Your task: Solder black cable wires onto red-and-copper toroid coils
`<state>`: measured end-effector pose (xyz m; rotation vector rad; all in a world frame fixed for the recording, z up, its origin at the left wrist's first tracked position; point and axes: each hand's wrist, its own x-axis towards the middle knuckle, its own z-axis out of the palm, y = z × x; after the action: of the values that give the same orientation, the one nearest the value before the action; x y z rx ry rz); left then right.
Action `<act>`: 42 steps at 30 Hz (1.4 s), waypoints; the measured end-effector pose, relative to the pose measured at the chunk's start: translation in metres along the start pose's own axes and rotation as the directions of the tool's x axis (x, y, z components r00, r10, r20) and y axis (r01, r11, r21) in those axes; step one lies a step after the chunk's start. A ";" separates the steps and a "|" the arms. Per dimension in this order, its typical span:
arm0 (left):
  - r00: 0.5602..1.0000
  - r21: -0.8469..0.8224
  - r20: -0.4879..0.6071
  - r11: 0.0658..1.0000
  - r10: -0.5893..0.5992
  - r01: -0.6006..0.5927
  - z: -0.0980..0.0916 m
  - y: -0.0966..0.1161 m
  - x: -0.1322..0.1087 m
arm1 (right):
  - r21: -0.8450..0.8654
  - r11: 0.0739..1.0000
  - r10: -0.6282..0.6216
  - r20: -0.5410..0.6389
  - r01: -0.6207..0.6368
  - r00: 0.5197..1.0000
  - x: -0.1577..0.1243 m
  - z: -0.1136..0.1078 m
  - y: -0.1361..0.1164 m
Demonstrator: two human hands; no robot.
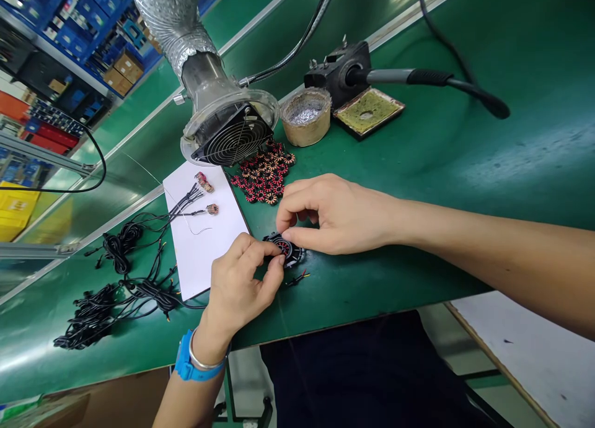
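A small black round housing (290,251) with a red wound ring inside lies on the green bench. My left hand (244,280), with a blue watch and a bangle at the wrist, is closed, its thumb and forefinger pinching at the housing's left side. From the upper right my right hand (335,214) is closed, fingers bent and the tips at the housing's upper edge. Both hands partly cover the part. Just below it lies a short black cable end (296,279) with red and yellow wires. Behind the hands is a pile of small red-and-copper wound rings (264,173).
A white sheet (198,270) carries two wound parts and cable ends. Black cable bundles (95,316) lie at left. A fume extractor (230,134) hangs above the sheet. At the back stand a round tub (307,131), a sponge tray (369,112) and a soldering iron (395,76) in its holder.
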<state>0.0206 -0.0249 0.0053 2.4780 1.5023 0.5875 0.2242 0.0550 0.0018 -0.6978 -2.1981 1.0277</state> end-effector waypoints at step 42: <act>0.982 -0.605 0.023 0.779 -0.189 0.164 -0.013 0.028 0.005 | -0.007 0.958 -0.281 -0.244 0.288 0.928 -0.002 0.034 -0.016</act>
<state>0.0394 -0.0342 0.0281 1.8189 1.2722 0.9159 0.1982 0.0280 -0.0032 -0.4462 -1.9945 0.7795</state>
